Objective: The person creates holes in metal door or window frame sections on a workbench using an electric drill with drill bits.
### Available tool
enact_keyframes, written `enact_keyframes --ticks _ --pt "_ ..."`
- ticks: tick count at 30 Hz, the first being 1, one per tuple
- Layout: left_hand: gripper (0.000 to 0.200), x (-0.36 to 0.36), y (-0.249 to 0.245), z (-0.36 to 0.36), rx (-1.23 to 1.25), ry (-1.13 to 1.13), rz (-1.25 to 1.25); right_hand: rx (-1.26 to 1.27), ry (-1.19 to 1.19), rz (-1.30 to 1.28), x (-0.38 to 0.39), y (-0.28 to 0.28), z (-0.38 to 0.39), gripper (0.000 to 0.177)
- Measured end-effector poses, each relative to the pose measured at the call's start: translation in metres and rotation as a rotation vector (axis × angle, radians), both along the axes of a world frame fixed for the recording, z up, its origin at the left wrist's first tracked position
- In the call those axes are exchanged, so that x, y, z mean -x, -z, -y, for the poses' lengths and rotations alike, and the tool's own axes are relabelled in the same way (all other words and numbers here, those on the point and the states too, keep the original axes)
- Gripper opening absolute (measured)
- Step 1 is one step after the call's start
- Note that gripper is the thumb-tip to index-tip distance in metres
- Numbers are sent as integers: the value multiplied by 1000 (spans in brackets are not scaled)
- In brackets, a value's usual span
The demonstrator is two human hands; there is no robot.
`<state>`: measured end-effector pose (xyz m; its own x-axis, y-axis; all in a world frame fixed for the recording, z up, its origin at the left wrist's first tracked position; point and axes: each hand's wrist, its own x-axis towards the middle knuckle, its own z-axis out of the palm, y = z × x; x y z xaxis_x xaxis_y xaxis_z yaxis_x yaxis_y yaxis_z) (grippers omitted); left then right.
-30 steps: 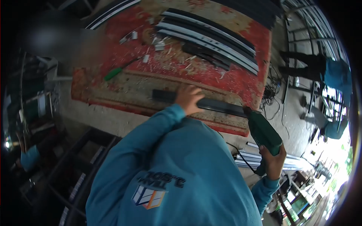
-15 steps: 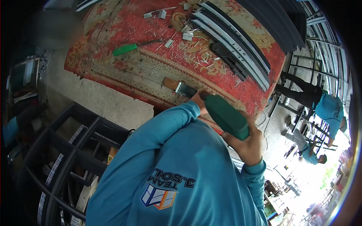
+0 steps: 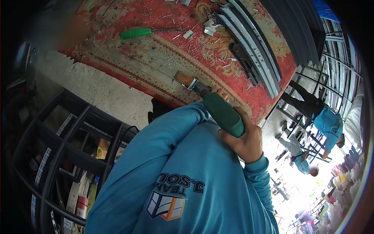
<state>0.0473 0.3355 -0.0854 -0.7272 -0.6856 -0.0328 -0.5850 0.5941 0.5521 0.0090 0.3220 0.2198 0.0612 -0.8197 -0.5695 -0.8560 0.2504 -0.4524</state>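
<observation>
My right hand (image 3: pixel 249 141) is wrapped around the rear of a dark green power tool (image 3: pixel 223 114); its exact kind does not show. Curled fingers of my left hand (image 3: pixel 221 93) appear beyond the tool's front, beside a short metal piece (image 3: pixel 198 87). What those fingers hold is hidden by the tool and sleeve. A brown wood-coloured block (image 3: pixel 183 78) sits at the metal piece's far end, over the red patterned cloth (image 3: pixel 163 72). Farther off on the cloth lies a green-handled tool (image 3: pixel 135 33) with a thin dark shaft.
Curved grey and black strips (image 3: pixel 253 50) lie on the table amid metal offcuts (image 3: pixel 210 29) and shavings. A black framed rack (image 3: pixel 66 144) stands at the left. Two people in blue shirts are at the right, one of them a person (image 3: pixel 327 119) by metal frames.
The view has shifted, so the table's things sit higher in the picture. The green tool and my right hand have moved left, closer to the metal piece and wood-coloured block.
</observation>
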Motion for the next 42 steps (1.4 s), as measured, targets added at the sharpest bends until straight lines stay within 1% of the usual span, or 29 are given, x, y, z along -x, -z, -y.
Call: enact_keyframes --ticks 2,4,11,16,20,22,28,30,32,34,38,42 --pt "37 3 7 -4 -24 -16 -22 -3 6 9 -1 -1 1 74" --pt "34 -3 4 -4 133 -30 -69 -21 16 3 -3 -3 4 74" --pt "33 -4 -6 -3 114 -35 -54 -31 9 -7 -3 -2 6 74" --pt "35 -8 -14 2 37 0 -14 -34 8 -12 -2 -3 6 74" --pt "35 -11 -18 2 94 3 13 -30 1 -4 -2 -1 5 74" --pt "33 -11 -16 1 126 -18 -42 -24 -3 -9 -3 -1 4 74" --pt "34 -7 -8 0 159 -32 -43 -21 3 -9 -8 -2 4 74" --pt "35 -11 -15 2 133 -11 -25 -38 14 -20 -7 -1 2 74" --pt "36 -17 -27 6 107 11 -7 58 -27 -3 -4 4 -2 71" --pt "37 -20 -33 8 62 33 2 46 -21 -12 -6 2 -2 71" --pt "38 -13 -20 3 93 -3 -5 44 -21 -35 -9 1 -3 71" --pt "40 -17 -27 6 81 29 2 62 -27 -22 -8 2 -3 71"
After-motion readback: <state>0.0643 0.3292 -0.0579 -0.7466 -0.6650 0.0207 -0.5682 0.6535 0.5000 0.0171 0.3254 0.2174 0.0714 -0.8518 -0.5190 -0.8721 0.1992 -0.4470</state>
